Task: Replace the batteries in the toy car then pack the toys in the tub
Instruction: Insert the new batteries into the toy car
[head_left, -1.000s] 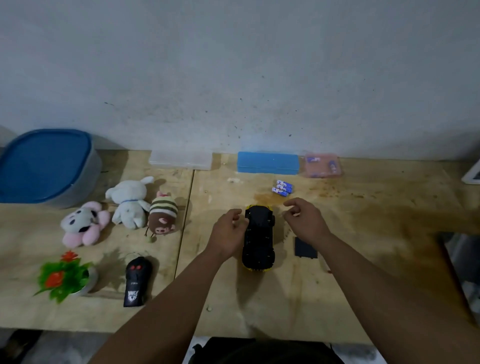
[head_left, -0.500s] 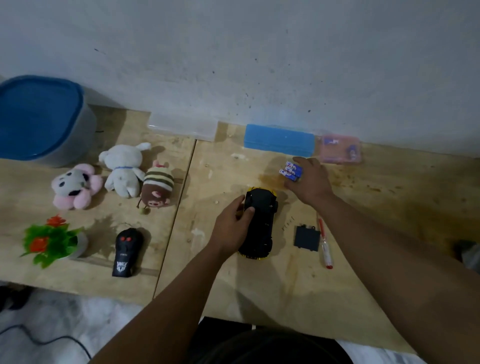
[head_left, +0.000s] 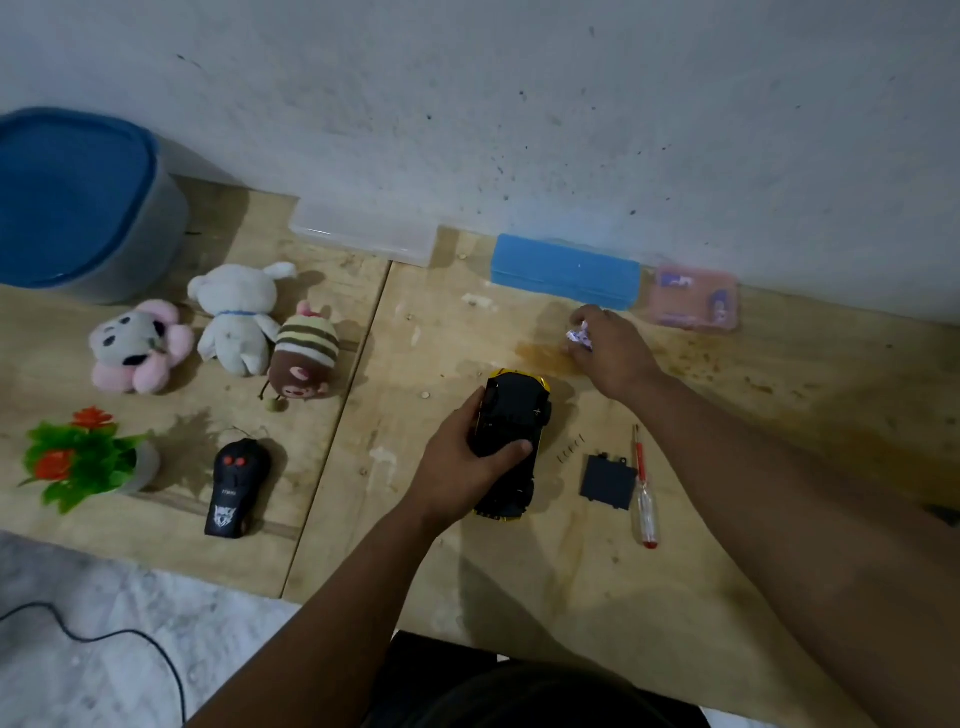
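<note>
The toy car (head_left: 514, 415) lies upside down on the wooden table, black underside up, yellow body at the edges. My left hand (head_left: 467, 462) grips it from the left side, thumb across its middle. My right hand (head_left: 610, 348) reaches beyond the car and holds the batteries (head_left: 579, 335), which show blue and white between its fingers. The black battery cover (head_left: 607, 477) lies right of the car, beside a red-handled screwdriver (head_left: 643, 488) and small screws (head_left: 570, 448). The tub (head_left: 78, 197), blue lid on, stands far left.
Three plush toys sit left: a pink panda flower (head_left: 137, 345), a white bunny (head_left: 236, 317), a striped brown one (head_left: 304, 358). A fake plant (head_left: 83, 460) and black remote (head_left: 236, 488) lie nearer. A clear box (head_left: 363, 234), blue box (head_left: 566, 270) and pink case (head_left: 693, 299) line the wall.
My right hand left the car, reached to the batteries behind it and picked them up. My left hand shifted to grip the car's middle. The view tilted down.
</note>
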